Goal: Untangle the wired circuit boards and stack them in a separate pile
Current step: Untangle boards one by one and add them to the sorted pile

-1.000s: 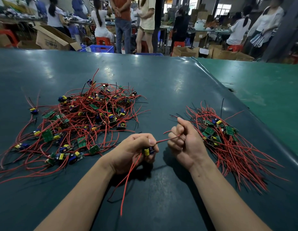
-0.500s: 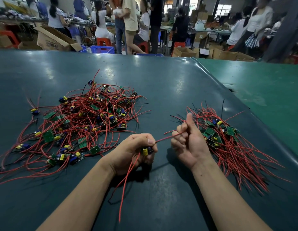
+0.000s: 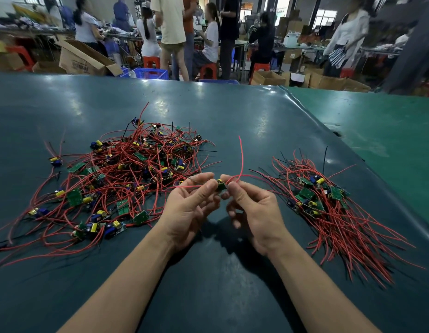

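Both hands, left hand (image 3: 188, 207) and right hand (image 3: 253, 210), are pinching one small circuit board (image 3: 221, 185), seemingly by its red wires (image 3: 241, 159), between the piles.

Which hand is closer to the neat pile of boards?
Right. The right hand sits just beside the sorted pile; the left hand is farther off, next to the tangled heap.

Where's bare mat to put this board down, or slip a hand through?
Free: the strip between tangled pile and sorted pile, beyond the hands; the far mat behind both piles; the near mat around the forearms. Crowded: left under the tangle, right under the sorted wires.
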The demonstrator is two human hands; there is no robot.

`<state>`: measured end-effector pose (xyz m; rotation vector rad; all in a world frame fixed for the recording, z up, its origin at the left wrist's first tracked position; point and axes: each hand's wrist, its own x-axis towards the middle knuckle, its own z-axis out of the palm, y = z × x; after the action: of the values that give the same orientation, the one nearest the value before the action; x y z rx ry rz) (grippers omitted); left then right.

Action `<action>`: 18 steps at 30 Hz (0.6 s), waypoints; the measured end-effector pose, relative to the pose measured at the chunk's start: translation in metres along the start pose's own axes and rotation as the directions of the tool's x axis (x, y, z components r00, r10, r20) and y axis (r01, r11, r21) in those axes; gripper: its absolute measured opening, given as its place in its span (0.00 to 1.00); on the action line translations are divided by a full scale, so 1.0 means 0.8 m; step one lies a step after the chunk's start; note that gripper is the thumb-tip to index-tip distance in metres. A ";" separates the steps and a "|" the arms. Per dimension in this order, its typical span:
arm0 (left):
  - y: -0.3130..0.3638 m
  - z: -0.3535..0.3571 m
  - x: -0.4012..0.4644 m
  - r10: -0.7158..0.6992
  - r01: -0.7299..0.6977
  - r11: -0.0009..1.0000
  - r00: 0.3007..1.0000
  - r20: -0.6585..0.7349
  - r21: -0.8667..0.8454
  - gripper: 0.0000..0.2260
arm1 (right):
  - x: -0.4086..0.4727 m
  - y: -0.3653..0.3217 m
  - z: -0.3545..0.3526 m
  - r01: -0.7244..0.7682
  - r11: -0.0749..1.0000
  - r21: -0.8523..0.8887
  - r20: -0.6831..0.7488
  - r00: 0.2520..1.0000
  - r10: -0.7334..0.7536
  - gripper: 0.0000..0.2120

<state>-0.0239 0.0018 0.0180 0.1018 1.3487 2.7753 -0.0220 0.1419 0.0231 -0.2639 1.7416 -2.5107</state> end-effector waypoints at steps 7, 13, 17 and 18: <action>-0.013 0.003 -0.002 0.099 -0.107 0.947 0.994 0.041 0.303 0.11 | 0.006 -0.002 -0.006 -0.072 0.995 0.070 -0.119 0.990 0.080 0.08; -0.011 0.005 -0.004 0.115 -0.126 0.934 0.992 0.052 0.335 0.07 | 0.010 -0.002 -0.004 -0.062 0.986 0.154 -0.188 0.978 0.091 0.04; -0.010 0.005 -0.004 0.185 -0.175 0.934 0.983 -0.003 0.310 0.03 | 0.020 -0.009 -0.015 0.057 0.974 0.219 -0.342 0.939 0.022 0.05; -0.009 0.005 -0.004 0.210 -0.195 0.930 0.978 -0.016 0.313 0.03 | 0.022 -0.011 -0.019 0.092 0.968 0.234 -0.373 0.928 0.002 0.05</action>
<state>-0.0201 0.0095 0.0145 0.1971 1.8807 2.7113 -0.0422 0.1566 0.0280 0.2060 1.5076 -2.9279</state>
